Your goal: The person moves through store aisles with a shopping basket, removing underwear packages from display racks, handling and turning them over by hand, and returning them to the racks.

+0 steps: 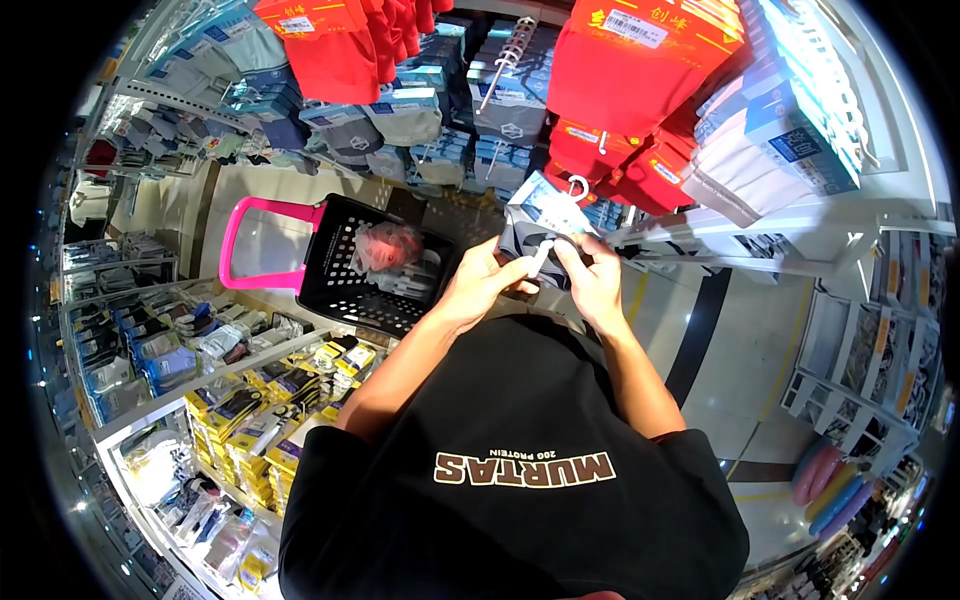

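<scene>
Both of my hands hold a grey folded garment pack (518, 232) in front of my chest. A light blue and white card with a white hook stands up from its top. My left hand (478, 285) has its fingers closed on the pack's left side, the thumb on a small white strip (541, 258) at its middle. On the right side, my right hand (595, 275) pinches the pack with its thumb near the same strip. The fingers behind the pack are partly hidden.
A black basket (325, 262) with a pink handle (232, 240) holds a red item in clear plastic at the left. Red packs (610, 80) and blue-carded packs (515, 80) hang ahead. Yellow-and-black packs (245, 430) fill a lower left shelf; a white rack (850, 350) stands right.
</scene>
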{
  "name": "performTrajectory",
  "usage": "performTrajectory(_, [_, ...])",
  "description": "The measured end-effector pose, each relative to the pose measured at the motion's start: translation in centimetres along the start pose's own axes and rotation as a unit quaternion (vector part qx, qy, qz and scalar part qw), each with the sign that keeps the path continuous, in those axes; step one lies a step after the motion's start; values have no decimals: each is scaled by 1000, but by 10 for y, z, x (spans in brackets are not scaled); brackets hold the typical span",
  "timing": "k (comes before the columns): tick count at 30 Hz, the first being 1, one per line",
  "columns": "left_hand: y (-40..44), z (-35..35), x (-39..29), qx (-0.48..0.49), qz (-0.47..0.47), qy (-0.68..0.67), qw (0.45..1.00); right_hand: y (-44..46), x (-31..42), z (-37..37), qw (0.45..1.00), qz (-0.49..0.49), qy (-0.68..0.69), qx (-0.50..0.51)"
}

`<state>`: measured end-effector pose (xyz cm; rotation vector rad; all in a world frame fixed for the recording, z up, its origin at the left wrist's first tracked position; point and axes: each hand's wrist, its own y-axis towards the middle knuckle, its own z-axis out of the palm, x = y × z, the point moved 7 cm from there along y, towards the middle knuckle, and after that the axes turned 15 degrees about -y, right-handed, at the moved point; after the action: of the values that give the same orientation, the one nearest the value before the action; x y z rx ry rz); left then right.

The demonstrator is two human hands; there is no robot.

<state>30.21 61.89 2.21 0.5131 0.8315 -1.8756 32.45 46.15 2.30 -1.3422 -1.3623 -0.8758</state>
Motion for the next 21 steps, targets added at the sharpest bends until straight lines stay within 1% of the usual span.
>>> performTrajectory(3, [0,-8,3,-21,4,21,1000,-3,2,6,998,11,60,21])
performTrajectory(4, [0,-10,3,-20,14,22,999,-4,-4,10,998,20,48,34])
performTrajectory(5, [1,-11,2,-19,24,23,999,-7,-1,11,999,8,24,34])
performTrajectory(6, [1,-12,1,-18,34,25,999,-9,-5,16,997,22,44,56])
performTrajectory(7, [-1,-15,-1,-38,36,67,996,-11,-7,21,994,36,64,77])
performTrajectory(9, [-3,-21,-7,-77,41,151,985,-16,4,25,994,18,39,96])
performTrajectory(11, [-1,-21,-7,-62,87,172,979,-17,9,28,994,7,25,104])
performTrajectory(12, [-1,-20,-9,-53,109,181,976,-17,6,30,994,4,25,104])
performTrajectory(13, [-1,-20,-9,-53,105,199,973,-17,4,31,994,0,24,104])
performTrajectory(14, [-1,-21,-10,-54,101,216,970,-15,-1,26,996,6,-34,85])
performTrajectory(15, [-1,-21,-10,-54,95,233,966,-14,-2,23,998,21,-34,50])
performTrajectory(17, [0,-18,-12,-47,90,203,974,-10,0,19,998,18,-29,46])
performTrajectory(18, [0,-16,-12,-43,87,187,978,-7,-1,18,999,-4,-31,15])
performTrajectory(19, [-1,-16,-12,-50,68,182,980,-5,-8,15,998,29,-56,31])
performTrajectory(21, [-2,-18,-10,-62,32,173,983,-4,-10,12,999,34,-22,-4])
